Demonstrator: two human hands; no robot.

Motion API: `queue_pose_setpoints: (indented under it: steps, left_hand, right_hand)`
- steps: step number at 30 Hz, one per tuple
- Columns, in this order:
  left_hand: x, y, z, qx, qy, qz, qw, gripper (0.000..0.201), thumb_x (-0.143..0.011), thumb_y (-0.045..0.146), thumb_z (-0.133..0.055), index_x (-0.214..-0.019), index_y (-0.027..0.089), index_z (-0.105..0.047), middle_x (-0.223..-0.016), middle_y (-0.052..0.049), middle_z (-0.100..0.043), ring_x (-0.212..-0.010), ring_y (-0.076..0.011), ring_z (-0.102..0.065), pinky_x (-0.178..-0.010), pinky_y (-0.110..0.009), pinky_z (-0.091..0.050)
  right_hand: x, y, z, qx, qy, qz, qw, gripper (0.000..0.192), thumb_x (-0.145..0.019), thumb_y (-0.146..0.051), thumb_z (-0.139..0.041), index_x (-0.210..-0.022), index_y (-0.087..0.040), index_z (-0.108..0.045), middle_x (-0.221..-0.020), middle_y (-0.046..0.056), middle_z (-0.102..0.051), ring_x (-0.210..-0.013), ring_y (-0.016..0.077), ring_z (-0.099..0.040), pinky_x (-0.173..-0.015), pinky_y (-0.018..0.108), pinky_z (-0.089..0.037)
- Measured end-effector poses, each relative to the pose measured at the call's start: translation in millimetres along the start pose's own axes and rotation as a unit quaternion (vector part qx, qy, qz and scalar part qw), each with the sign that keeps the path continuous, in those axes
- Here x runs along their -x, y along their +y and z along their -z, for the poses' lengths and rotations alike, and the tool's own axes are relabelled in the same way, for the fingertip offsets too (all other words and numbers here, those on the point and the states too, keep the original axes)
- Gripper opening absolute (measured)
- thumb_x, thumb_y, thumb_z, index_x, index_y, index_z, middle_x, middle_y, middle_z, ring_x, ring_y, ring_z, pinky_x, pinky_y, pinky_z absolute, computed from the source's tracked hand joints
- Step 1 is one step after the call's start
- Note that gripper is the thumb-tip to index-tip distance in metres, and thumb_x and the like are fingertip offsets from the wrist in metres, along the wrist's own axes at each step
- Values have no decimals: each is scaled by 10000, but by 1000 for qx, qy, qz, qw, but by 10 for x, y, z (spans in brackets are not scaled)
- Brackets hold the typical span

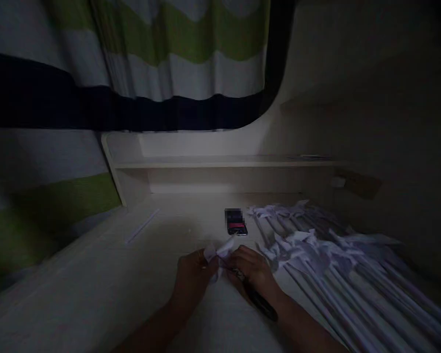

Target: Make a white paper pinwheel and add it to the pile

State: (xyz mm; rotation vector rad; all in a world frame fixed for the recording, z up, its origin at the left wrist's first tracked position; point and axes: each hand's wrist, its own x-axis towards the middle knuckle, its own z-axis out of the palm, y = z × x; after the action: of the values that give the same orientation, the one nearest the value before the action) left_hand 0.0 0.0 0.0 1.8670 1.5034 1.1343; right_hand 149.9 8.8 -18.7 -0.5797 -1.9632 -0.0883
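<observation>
My left hand is closed, its thumb and fingers pinching a small folded piece of white paper. My right hand is closed round a dark-handled tool with a metal part near the fingers; its exact kind is too dim to make out. The right fingertips meet the paper's right side, close to the left hand. Both hands are above the pale desk. To the right of them lie many long white paper strips with folded, bow-like ends, laid side by side.
A phone lies just beyond the hands. One thin white strip rests at the left of the desk. A low shelf runs along the back, with flat items on it. A striped curtain hangs above and to the left.
</observation>
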Motion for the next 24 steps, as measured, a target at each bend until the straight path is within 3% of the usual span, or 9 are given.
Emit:
queue_pose_setpoints:
  steps: [5,8,10,13,17,21,24]
  left_hand:
    - [-2,26,-26,11,11,17,1000,227,-673,308,-496,-616,129,-623,-527,3,-589,-484,-108,-489,-445,-174,-325]
    - [4,2,-46,26,9,25,999,232,-685,310,-484,-683,139,-641,-565,-3,-614,-523,-123,-520,-485,-185,-359]
    - [7,-22,-54,24,5,26,999,224,-690,305,-481,-686,145,-637,-582,-5,-620,-543,-130,-531,-508,-191,-369]
    - [6,-45,-57,20,-4,19,1000,208,-695,282,-470,-631,145,-613,-567,0,-605,-549,-130,-530,-517,-190,-366]
    - [1,-46,-58,12,-10,9,1000,191,-689,255,-466,-599,146,-594,-529,17,-563,-512,-110,-493,-480,-176,-334]
    - [6,-43,-74,5,-12,9,1000,185,-682,244,-467,-586,146,-591,-512,24,-541,-498,-100,-473,-457,-170,-313]
    - [18,-35,-78,-1,-1,25,1000,191,-678,256,-473,-579,143,-591,-501,22,-543,-489,-105,-479,-452,-175,-314]
  right_hand:
    - [33,-130,-73,-59,56,-149,986,161,-748,-120,-501,-601,-183,-482,-583,-13,-513,-565,89,-490,-528,200,-399]
    - [61,-177,-141,-51,79,-182,979,193,-763,-147,-500,-578,-182,-459,-560,-22,-474,-540,83,-473,-504,197,-384]
    - [73,-182,-156,-23,72,-151,986,165,-770,-131,-482,-612,-178,-478,-568,-14,-484,-553,92,-469,-513,206,-385]
    - [75,-139,-117,37,27,-35,998,120,-790,-122,-451,-702,-162,-522,-608,18,-531,-589,116,-463,-532,237,-384]
    - [60,-17,-6,96,-45,84,991,132,-819,-146,-433,-741,-134,-539,-638,42,-557,-596,132,-440,-521,260,-362]
    - [36,71,76,102,-114,125,980,156,-810,-115,-441,-683,-144,-526,-644,27,-562,-594,123,-441,-544,257,-369]
    - [27,69,74,76,-86,116,987,120,-795,-103,-460,-705,-144,-528,-650,32,-571,-606,123,-463,-556,252,-388]
